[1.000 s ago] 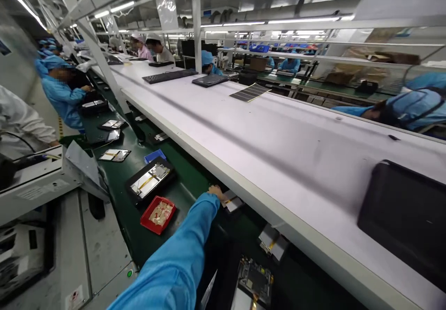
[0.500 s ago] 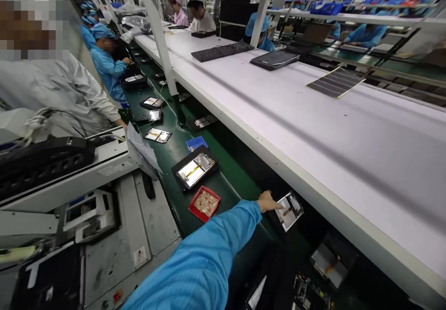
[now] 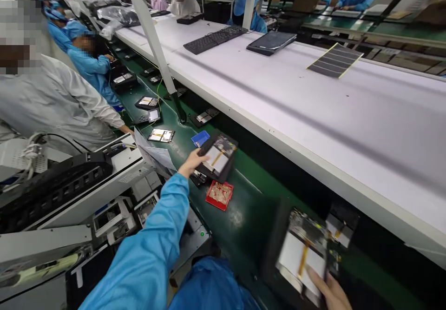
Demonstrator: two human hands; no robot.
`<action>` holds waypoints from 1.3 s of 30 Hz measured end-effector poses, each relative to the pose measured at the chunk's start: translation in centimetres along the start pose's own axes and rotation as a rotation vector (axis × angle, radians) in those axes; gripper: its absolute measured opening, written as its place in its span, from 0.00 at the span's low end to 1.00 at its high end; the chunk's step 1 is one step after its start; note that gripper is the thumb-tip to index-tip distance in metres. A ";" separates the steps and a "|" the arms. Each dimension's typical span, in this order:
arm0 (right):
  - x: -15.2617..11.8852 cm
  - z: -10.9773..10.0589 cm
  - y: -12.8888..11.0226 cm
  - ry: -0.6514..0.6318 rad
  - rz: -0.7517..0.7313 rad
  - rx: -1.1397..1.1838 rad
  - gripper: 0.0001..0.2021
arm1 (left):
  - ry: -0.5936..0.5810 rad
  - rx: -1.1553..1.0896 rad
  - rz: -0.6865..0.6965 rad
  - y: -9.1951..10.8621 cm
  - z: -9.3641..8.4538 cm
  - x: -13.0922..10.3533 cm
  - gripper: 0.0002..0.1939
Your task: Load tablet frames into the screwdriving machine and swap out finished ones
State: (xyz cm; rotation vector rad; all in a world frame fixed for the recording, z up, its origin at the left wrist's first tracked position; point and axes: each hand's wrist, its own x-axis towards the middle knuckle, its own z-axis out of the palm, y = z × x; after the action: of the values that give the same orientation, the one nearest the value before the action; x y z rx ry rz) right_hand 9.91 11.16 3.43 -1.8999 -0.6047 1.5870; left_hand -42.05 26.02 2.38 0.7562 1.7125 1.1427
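Observation:
My left hand, in a blue sleeve, grips the near left edge of a black tray with an opened tablet, its battery and circuit board exposed. At the lower right my right hand holds another opened tablet by its near edge, thumb over the white battery; a dark tray lies under it, blurred. Just below the left-hand tray sits a red box of small pale parts. A blue piece lies behind that tray.
A raised white shelf runs along the right, with a keyboard on it. Grey machinery stands at the left. A person in white is beside the green bench. More opened tablets lie farther along.
The left hand now holds the tablet and tray that lay beyond the red box, shifted right. My right hand has come into view with a tablet. The whole view has shifted.

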 end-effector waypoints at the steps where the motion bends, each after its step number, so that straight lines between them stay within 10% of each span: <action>1: 1.0 1.8 0.5 -0.039 0.009 0.035 0.40 | 0.023 0.032 -0.019 -0.4 -1.9 0.6 0.19; 6: 6.6 9.9 3.4 -0.093 -0.101 0.090 0.41 | 0.153 0.254 -0.066 -3.2 -6.3 3.2 0.14; 12: 11.6 13.0 6.6 0.006 -0.164 -0.144 0.40 | 0.346 0.533 0.062 -4.8 -5.8 3.0 0.21; 17: 14.5 13.1 6.1 0.120 -0.243 -0.495 0.29 | 0.254 0.671 0.225 -8.1 -1.1 -4.7 0.16; 24: 15.6 13.4 6.3 0.171 -0.405 -0.884 0.26 | -0.061 0.915 0.266 -14.5 9.7 -16.1 0.22; 31: 16.9 13.3 6.1 0.137 -0.479 -1.016 0.33 | -0.194 1.172 0.358 -13.8 18.1 -12.5 0.22; 39: 19.0 14.1 6.5 0.050 -0.285 -1.004 0.35 | -0.261 1.176 0.228 -13.7 19.1 -11.5 0.15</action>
State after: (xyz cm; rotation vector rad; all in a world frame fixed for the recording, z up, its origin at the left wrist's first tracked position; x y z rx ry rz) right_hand -0.48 21.26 -16.35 -2.3323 -1.8002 1.1019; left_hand -19.98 17.94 -9.19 1.7353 2.0128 0.0199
